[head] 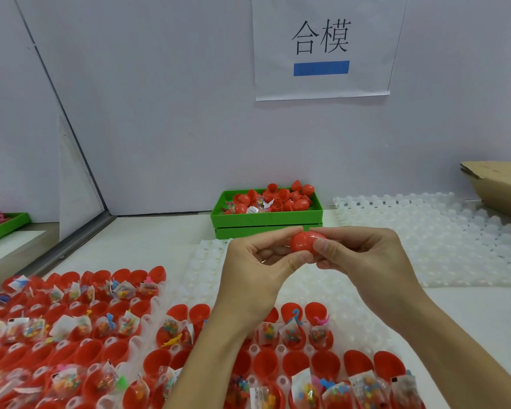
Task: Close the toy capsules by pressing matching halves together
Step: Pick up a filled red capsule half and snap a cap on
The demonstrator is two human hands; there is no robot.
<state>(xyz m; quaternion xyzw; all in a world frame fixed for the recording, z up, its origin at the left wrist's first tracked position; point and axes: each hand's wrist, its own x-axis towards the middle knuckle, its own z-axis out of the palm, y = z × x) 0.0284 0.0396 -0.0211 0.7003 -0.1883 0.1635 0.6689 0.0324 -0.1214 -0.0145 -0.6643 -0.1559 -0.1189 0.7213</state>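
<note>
A red toy capsule point(304, 242) is held in the air between both hands, above the white tray. My left hand point(257, 267) pinches its left end with thumb and fingers. My right hand point(363, 261) pinches its right end, thumb in front. The two halves appear joined; the seam is partly hidden by my fingers. Below lie white trays point(195, 270) with several open red capsule halves point(266, 367), some empty and some with small bagged toys point(292, 335) in them.
A green bin point(266, 221) of red capsules stands at the back by the wall. Empty white trays point(443, 240) lie to the right, a cardboard box point(499, 187) at far right. Another green bin point(3, 228) sits at far left. A paper sign point(322, 45) hangs on the wall.
</note>
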